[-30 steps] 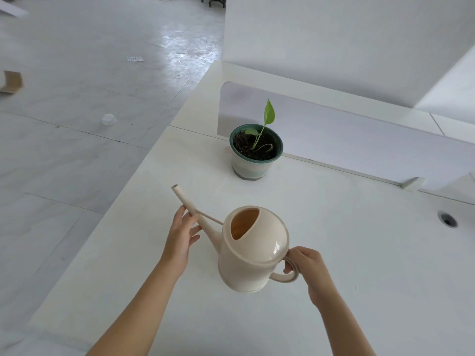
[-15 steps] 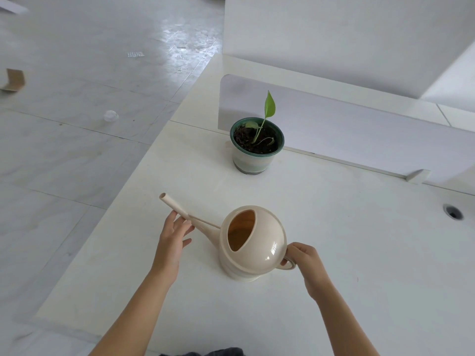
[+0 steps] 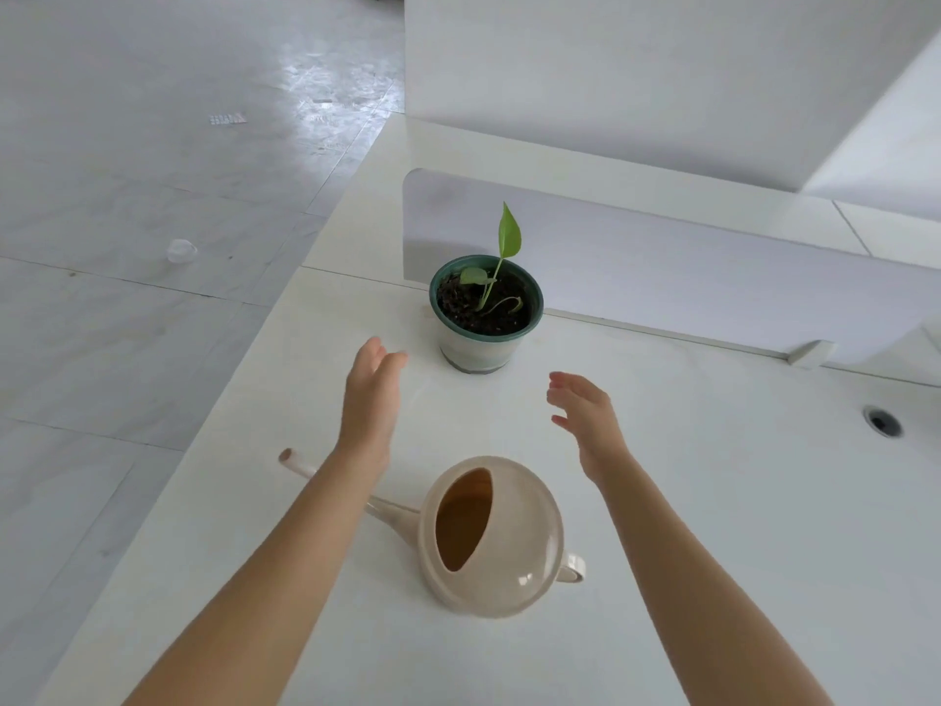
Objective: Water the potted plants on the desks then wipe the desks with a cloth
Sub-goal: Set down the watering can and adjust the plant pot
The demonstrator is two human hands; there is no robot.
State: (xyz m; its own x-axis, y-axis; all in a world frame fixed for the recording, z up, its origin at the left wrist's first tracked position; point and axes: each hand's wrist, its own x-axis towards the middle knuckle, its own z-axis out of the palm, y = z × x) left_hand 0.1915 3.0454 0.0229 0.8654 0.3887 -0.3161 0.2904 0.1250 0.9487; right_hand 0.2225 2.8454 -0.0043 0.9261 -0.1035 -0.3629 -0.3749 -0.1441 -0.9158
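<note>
Bright, soft daylight; glare on the floor (image 3: 315, 94); wide-angle edge bending.

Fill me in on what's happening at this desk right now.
A person stands at a white desk with both arms stretched out. The beige watering can sits upright on the desk, in nobody's grip. The left hand and the right hand are open and empty, reaching toward the small potted plant that stands by the divider panel. Neither hand touches the pot yet. No cloth is in view.

Open desk (image 3: 713, 501): wide bare room on the right.
Obstacles: potted plant (image 3: 486, 313) ahead, watering can (image 3: 491, 537) near, divider panel (image 3: 687, 277) behind.
</note>
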